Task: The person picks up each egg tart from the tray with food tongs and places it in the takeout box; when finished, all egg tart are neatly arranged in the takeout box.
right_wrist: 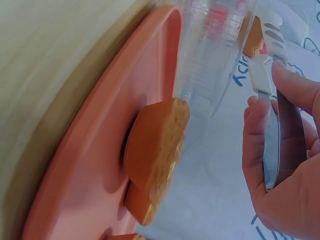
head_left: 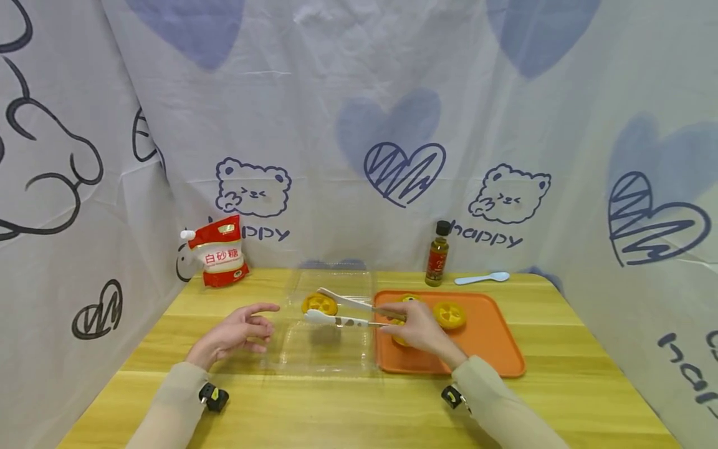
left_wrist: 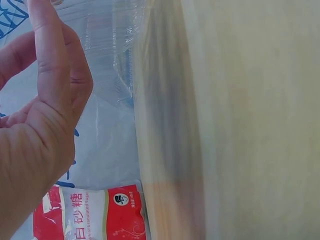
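My right hand (head_left: 416,325) grips a pair of metal tongs (right_wrist: 290,135) with white tips. Between those tips sits a round yellow-orange cake-like piece (head_left: 320,304) with a paler pattern on top, over the clear plastic box (head_left: 331,368). The box's transparent lid (head_left: 331,274) stands raised at the back. My left hand (head_left: 238,333) hovers by the box's left side, fingers loosely bent and holding nothing. Similar round pieces, one of them plain to see at the tray's middle (head_left: 449,315), lie on the orange tray (head_left: 493,355), partly hidden by my right hand.
A red and white bag of white granulated sugar (head_left: 222,252) stands at the back left. Behind the tray are a dark-capped sauce bottle (head_left: 437,255) and a pale blue spoon (head_left: 482,279). A printed cloth (head_left: 314,206) hangs along the back of the wooden table (head_left: 314,418).
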`<state>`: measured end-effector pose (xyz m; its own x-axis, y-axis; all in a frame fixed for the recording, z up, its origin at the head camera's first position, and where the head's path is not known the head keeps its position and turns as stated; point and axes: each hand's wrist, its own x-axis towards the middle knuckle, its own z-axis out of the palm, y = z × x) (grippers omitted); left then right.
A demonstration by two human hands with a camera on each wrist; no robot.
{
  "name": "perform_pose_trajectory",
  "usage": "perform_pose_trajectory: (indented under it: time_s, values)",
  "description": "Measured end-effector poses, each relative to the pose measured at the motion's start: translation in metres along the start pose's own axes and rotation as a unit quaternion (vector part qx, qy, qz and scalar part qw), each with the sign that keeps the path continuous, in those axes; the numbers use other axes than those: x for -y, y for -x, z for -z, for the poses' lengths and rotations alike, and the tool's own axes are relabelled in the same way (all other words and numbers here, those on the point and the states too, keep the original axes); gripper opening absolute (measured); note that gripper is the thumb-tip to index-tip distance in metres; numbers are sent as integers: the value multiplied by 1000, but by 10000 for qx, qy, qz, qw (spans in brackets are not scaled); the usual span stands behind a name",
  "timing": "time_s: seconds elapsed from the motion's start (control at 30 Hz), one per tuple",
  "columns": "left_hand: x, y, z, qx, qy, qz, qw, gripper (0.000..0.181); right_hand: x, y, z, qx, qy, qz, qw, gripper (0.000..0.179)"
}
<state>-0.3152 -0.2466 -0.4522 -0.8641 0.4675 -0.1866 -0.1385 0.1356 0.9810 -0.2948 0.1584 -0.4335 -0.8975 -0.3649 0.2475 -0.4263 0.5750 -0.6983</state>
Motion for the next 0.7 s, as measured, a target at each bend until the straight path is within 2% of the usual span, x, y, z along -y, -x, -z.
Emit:
perform_pose_trajectory:
  time_s: [0.13,0.33,0.53,0.7]
  values:
    - [-1,0,-1,39,30,-10,10000,67,2,-6,-5,142,177,181,9996,37]
    - [0,0,-1,89,52,-21,9999,66,7,-11,-12,434,462,108,9979,40]
    - [-1,-1,-1,87,33,-1,10000,66,10,-17,-20,528,757,48,9957,41]
    - [-1,0,0,101,-1,11,9999,66,9,-21,-29,546,1000,257,9932,39]
